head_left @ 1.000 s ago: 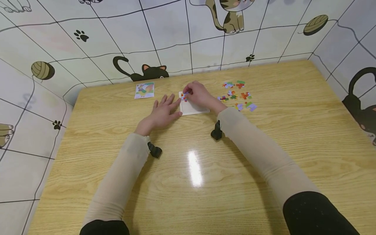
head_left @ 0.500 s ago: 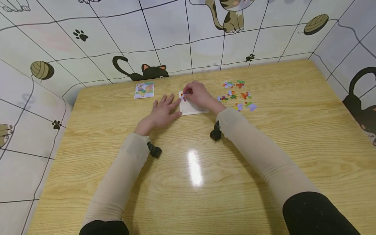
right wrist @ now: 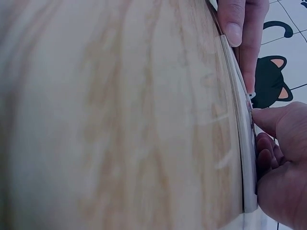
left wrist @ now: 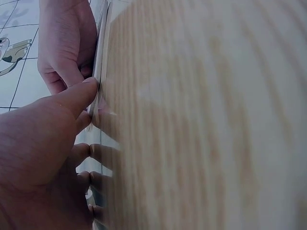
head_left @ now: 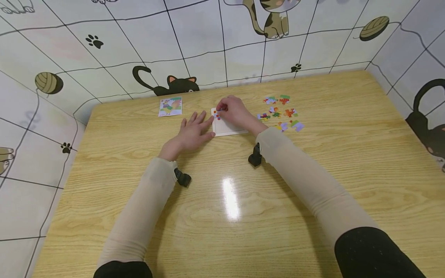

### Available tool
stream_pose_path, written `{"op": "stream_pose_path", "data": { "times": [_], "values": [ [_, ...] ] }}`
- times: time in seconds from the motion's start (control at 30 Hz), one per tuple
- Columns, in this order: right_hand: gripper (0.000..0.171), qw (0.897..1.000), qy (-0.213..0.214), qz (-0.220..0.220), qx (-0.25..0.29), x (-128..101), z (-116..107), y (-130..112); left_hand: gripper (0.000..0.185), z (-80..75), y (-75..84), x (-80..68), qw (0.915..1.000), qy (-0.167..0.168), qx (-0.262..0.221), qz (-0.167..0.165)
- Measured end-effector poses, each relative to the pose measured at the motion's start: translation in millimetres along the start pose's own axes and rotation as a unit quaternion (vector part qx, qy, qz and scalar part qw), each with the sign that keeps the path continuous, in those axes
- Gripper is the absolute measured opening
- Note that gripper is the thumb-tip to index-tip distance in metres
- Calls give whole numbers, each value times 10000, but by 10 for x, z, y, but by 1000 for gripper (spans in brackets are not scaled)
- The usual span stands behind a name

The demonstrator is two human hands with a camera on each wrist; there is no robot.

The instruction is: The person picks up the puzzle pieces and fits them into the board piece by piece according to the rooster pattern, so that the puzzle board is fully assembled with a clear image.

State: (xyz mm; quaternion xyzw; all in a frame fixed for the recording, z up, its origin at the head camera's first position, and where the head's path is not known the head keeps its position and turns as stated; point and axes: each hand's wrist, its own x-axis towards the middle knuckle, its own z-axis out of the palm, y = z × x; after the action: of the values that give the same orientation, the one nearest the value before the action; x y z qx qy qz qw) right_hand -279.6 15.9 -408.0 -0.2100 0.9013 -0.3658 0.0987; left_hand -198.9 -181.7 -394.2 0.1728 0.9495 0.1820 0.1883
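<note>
Loose pieces (head_left: 280, 112) right of board (head_left: 229, 127)

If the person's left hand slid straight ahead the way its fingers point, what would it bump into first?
Probably the white square puzzle board: the left hand lies flat on the wooden table, fingers angled toward the board's left edge and already at it. Beyond lies the right hand.

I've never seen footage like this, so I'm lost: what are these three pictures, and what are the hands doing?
A person wears three cameras. The wide picture comes from the head; the two blurry close-ups come from the wrists, skimming the wooden table. The left hand lies flat, fingers straight, its thumb against the edge of a white puzzle board. The right hand rests over the board and pinches a colourful puzzle piece at its far left corner. Loose puzzle pieces lie to the right, and a small picture card to the left.
</note>
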Motion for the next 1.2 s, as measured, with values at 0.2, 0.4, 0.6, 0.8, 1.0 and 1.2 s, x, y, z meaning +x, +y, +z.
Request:
{"op": "stream_pose_path", "data": {
  "times": [0.2, 0.4, 0.6, 0.8, 1.0, 1.2],
  "values": [
    [16, 10000, 10, -23, 64, -7, 2, 3, 68, -13, 1, -10, 10000, -16, -24, -7],
    [22, 9983, 46, 68, 575, -31, -61, 33, 69, -12, -1, -8, 10000, -37, -39, -18],
    [27, 9885, 222, 258, 1473, -87, -240, 112, 69, -10, 4, -5, 10000, -30, 1, -12],
    [34, 9833, 275, 399, 1752, -177, -519, 288, 69, -15, 9, -14, 10000, -19, -24, 5],
    [39, 9843, 328, 624, 1618, -333, -843, 481, 69, -8, 2, -11, 10000, -24, -60, 31],
    [40, 9867, 438, 836, 1327, -475, -1079, 687, 70, 3, -13, -1, 10000, -27, -67, 23]
  ]
}}
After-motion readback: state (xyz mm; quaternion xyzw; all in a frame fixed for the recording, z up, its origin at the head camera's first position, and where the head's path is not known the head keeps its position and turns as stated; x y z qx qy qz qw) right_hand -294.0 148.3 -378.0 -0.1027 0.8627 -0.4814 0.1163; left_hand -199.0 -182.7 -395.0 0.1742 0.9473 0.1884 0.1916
